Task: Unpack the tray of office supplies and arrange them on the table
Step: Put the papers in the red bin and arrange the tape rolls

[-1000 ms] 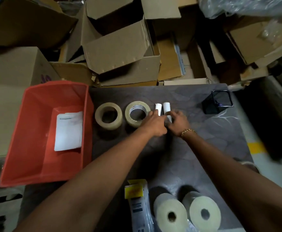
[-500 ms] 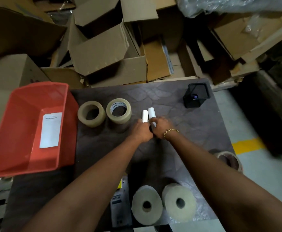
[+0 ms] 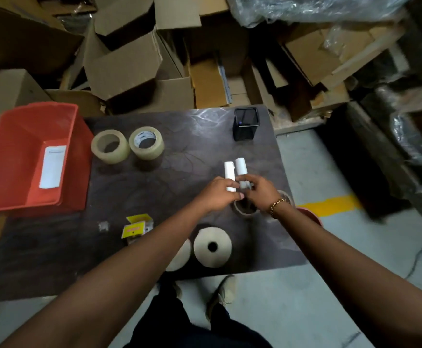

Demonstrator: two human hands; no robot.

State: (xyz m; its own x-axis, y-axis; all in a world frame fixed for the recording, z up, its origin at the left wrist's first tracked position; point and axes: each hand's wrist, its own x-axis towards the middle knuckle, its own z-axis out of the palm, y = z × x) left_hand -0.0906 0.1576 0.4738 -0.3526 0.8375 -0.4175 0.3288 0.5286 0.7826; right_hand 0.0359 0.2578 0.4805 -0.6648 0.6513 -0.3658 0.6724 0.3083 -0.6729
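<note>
1. Two white paper rolls, the left roll [image 3: 229, 175] and the right roll [image 3: 240, 166], are held side by side over the desk's [image 3: 185, 136] right half.
2. The left hand [image 3: 217, 195] grips the left roll's near end.
3. The right hand [image 3: 260, 194] grips the right roll's near end.
4. Two tape rings [image 3: 110, 146] sit farther left, beside the red tray [image 3: 16, 199].

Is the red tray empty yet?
Not quite: one white sheet lies flat on the floor of the tray; nothing else shows inside.

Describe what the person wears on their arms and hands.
Both forearms are bare, no sleeves in view. Neither the left hand nor the right hand is gloved. A gold chain bracelet circles the right wrist; the left wrist is bare.
</note>
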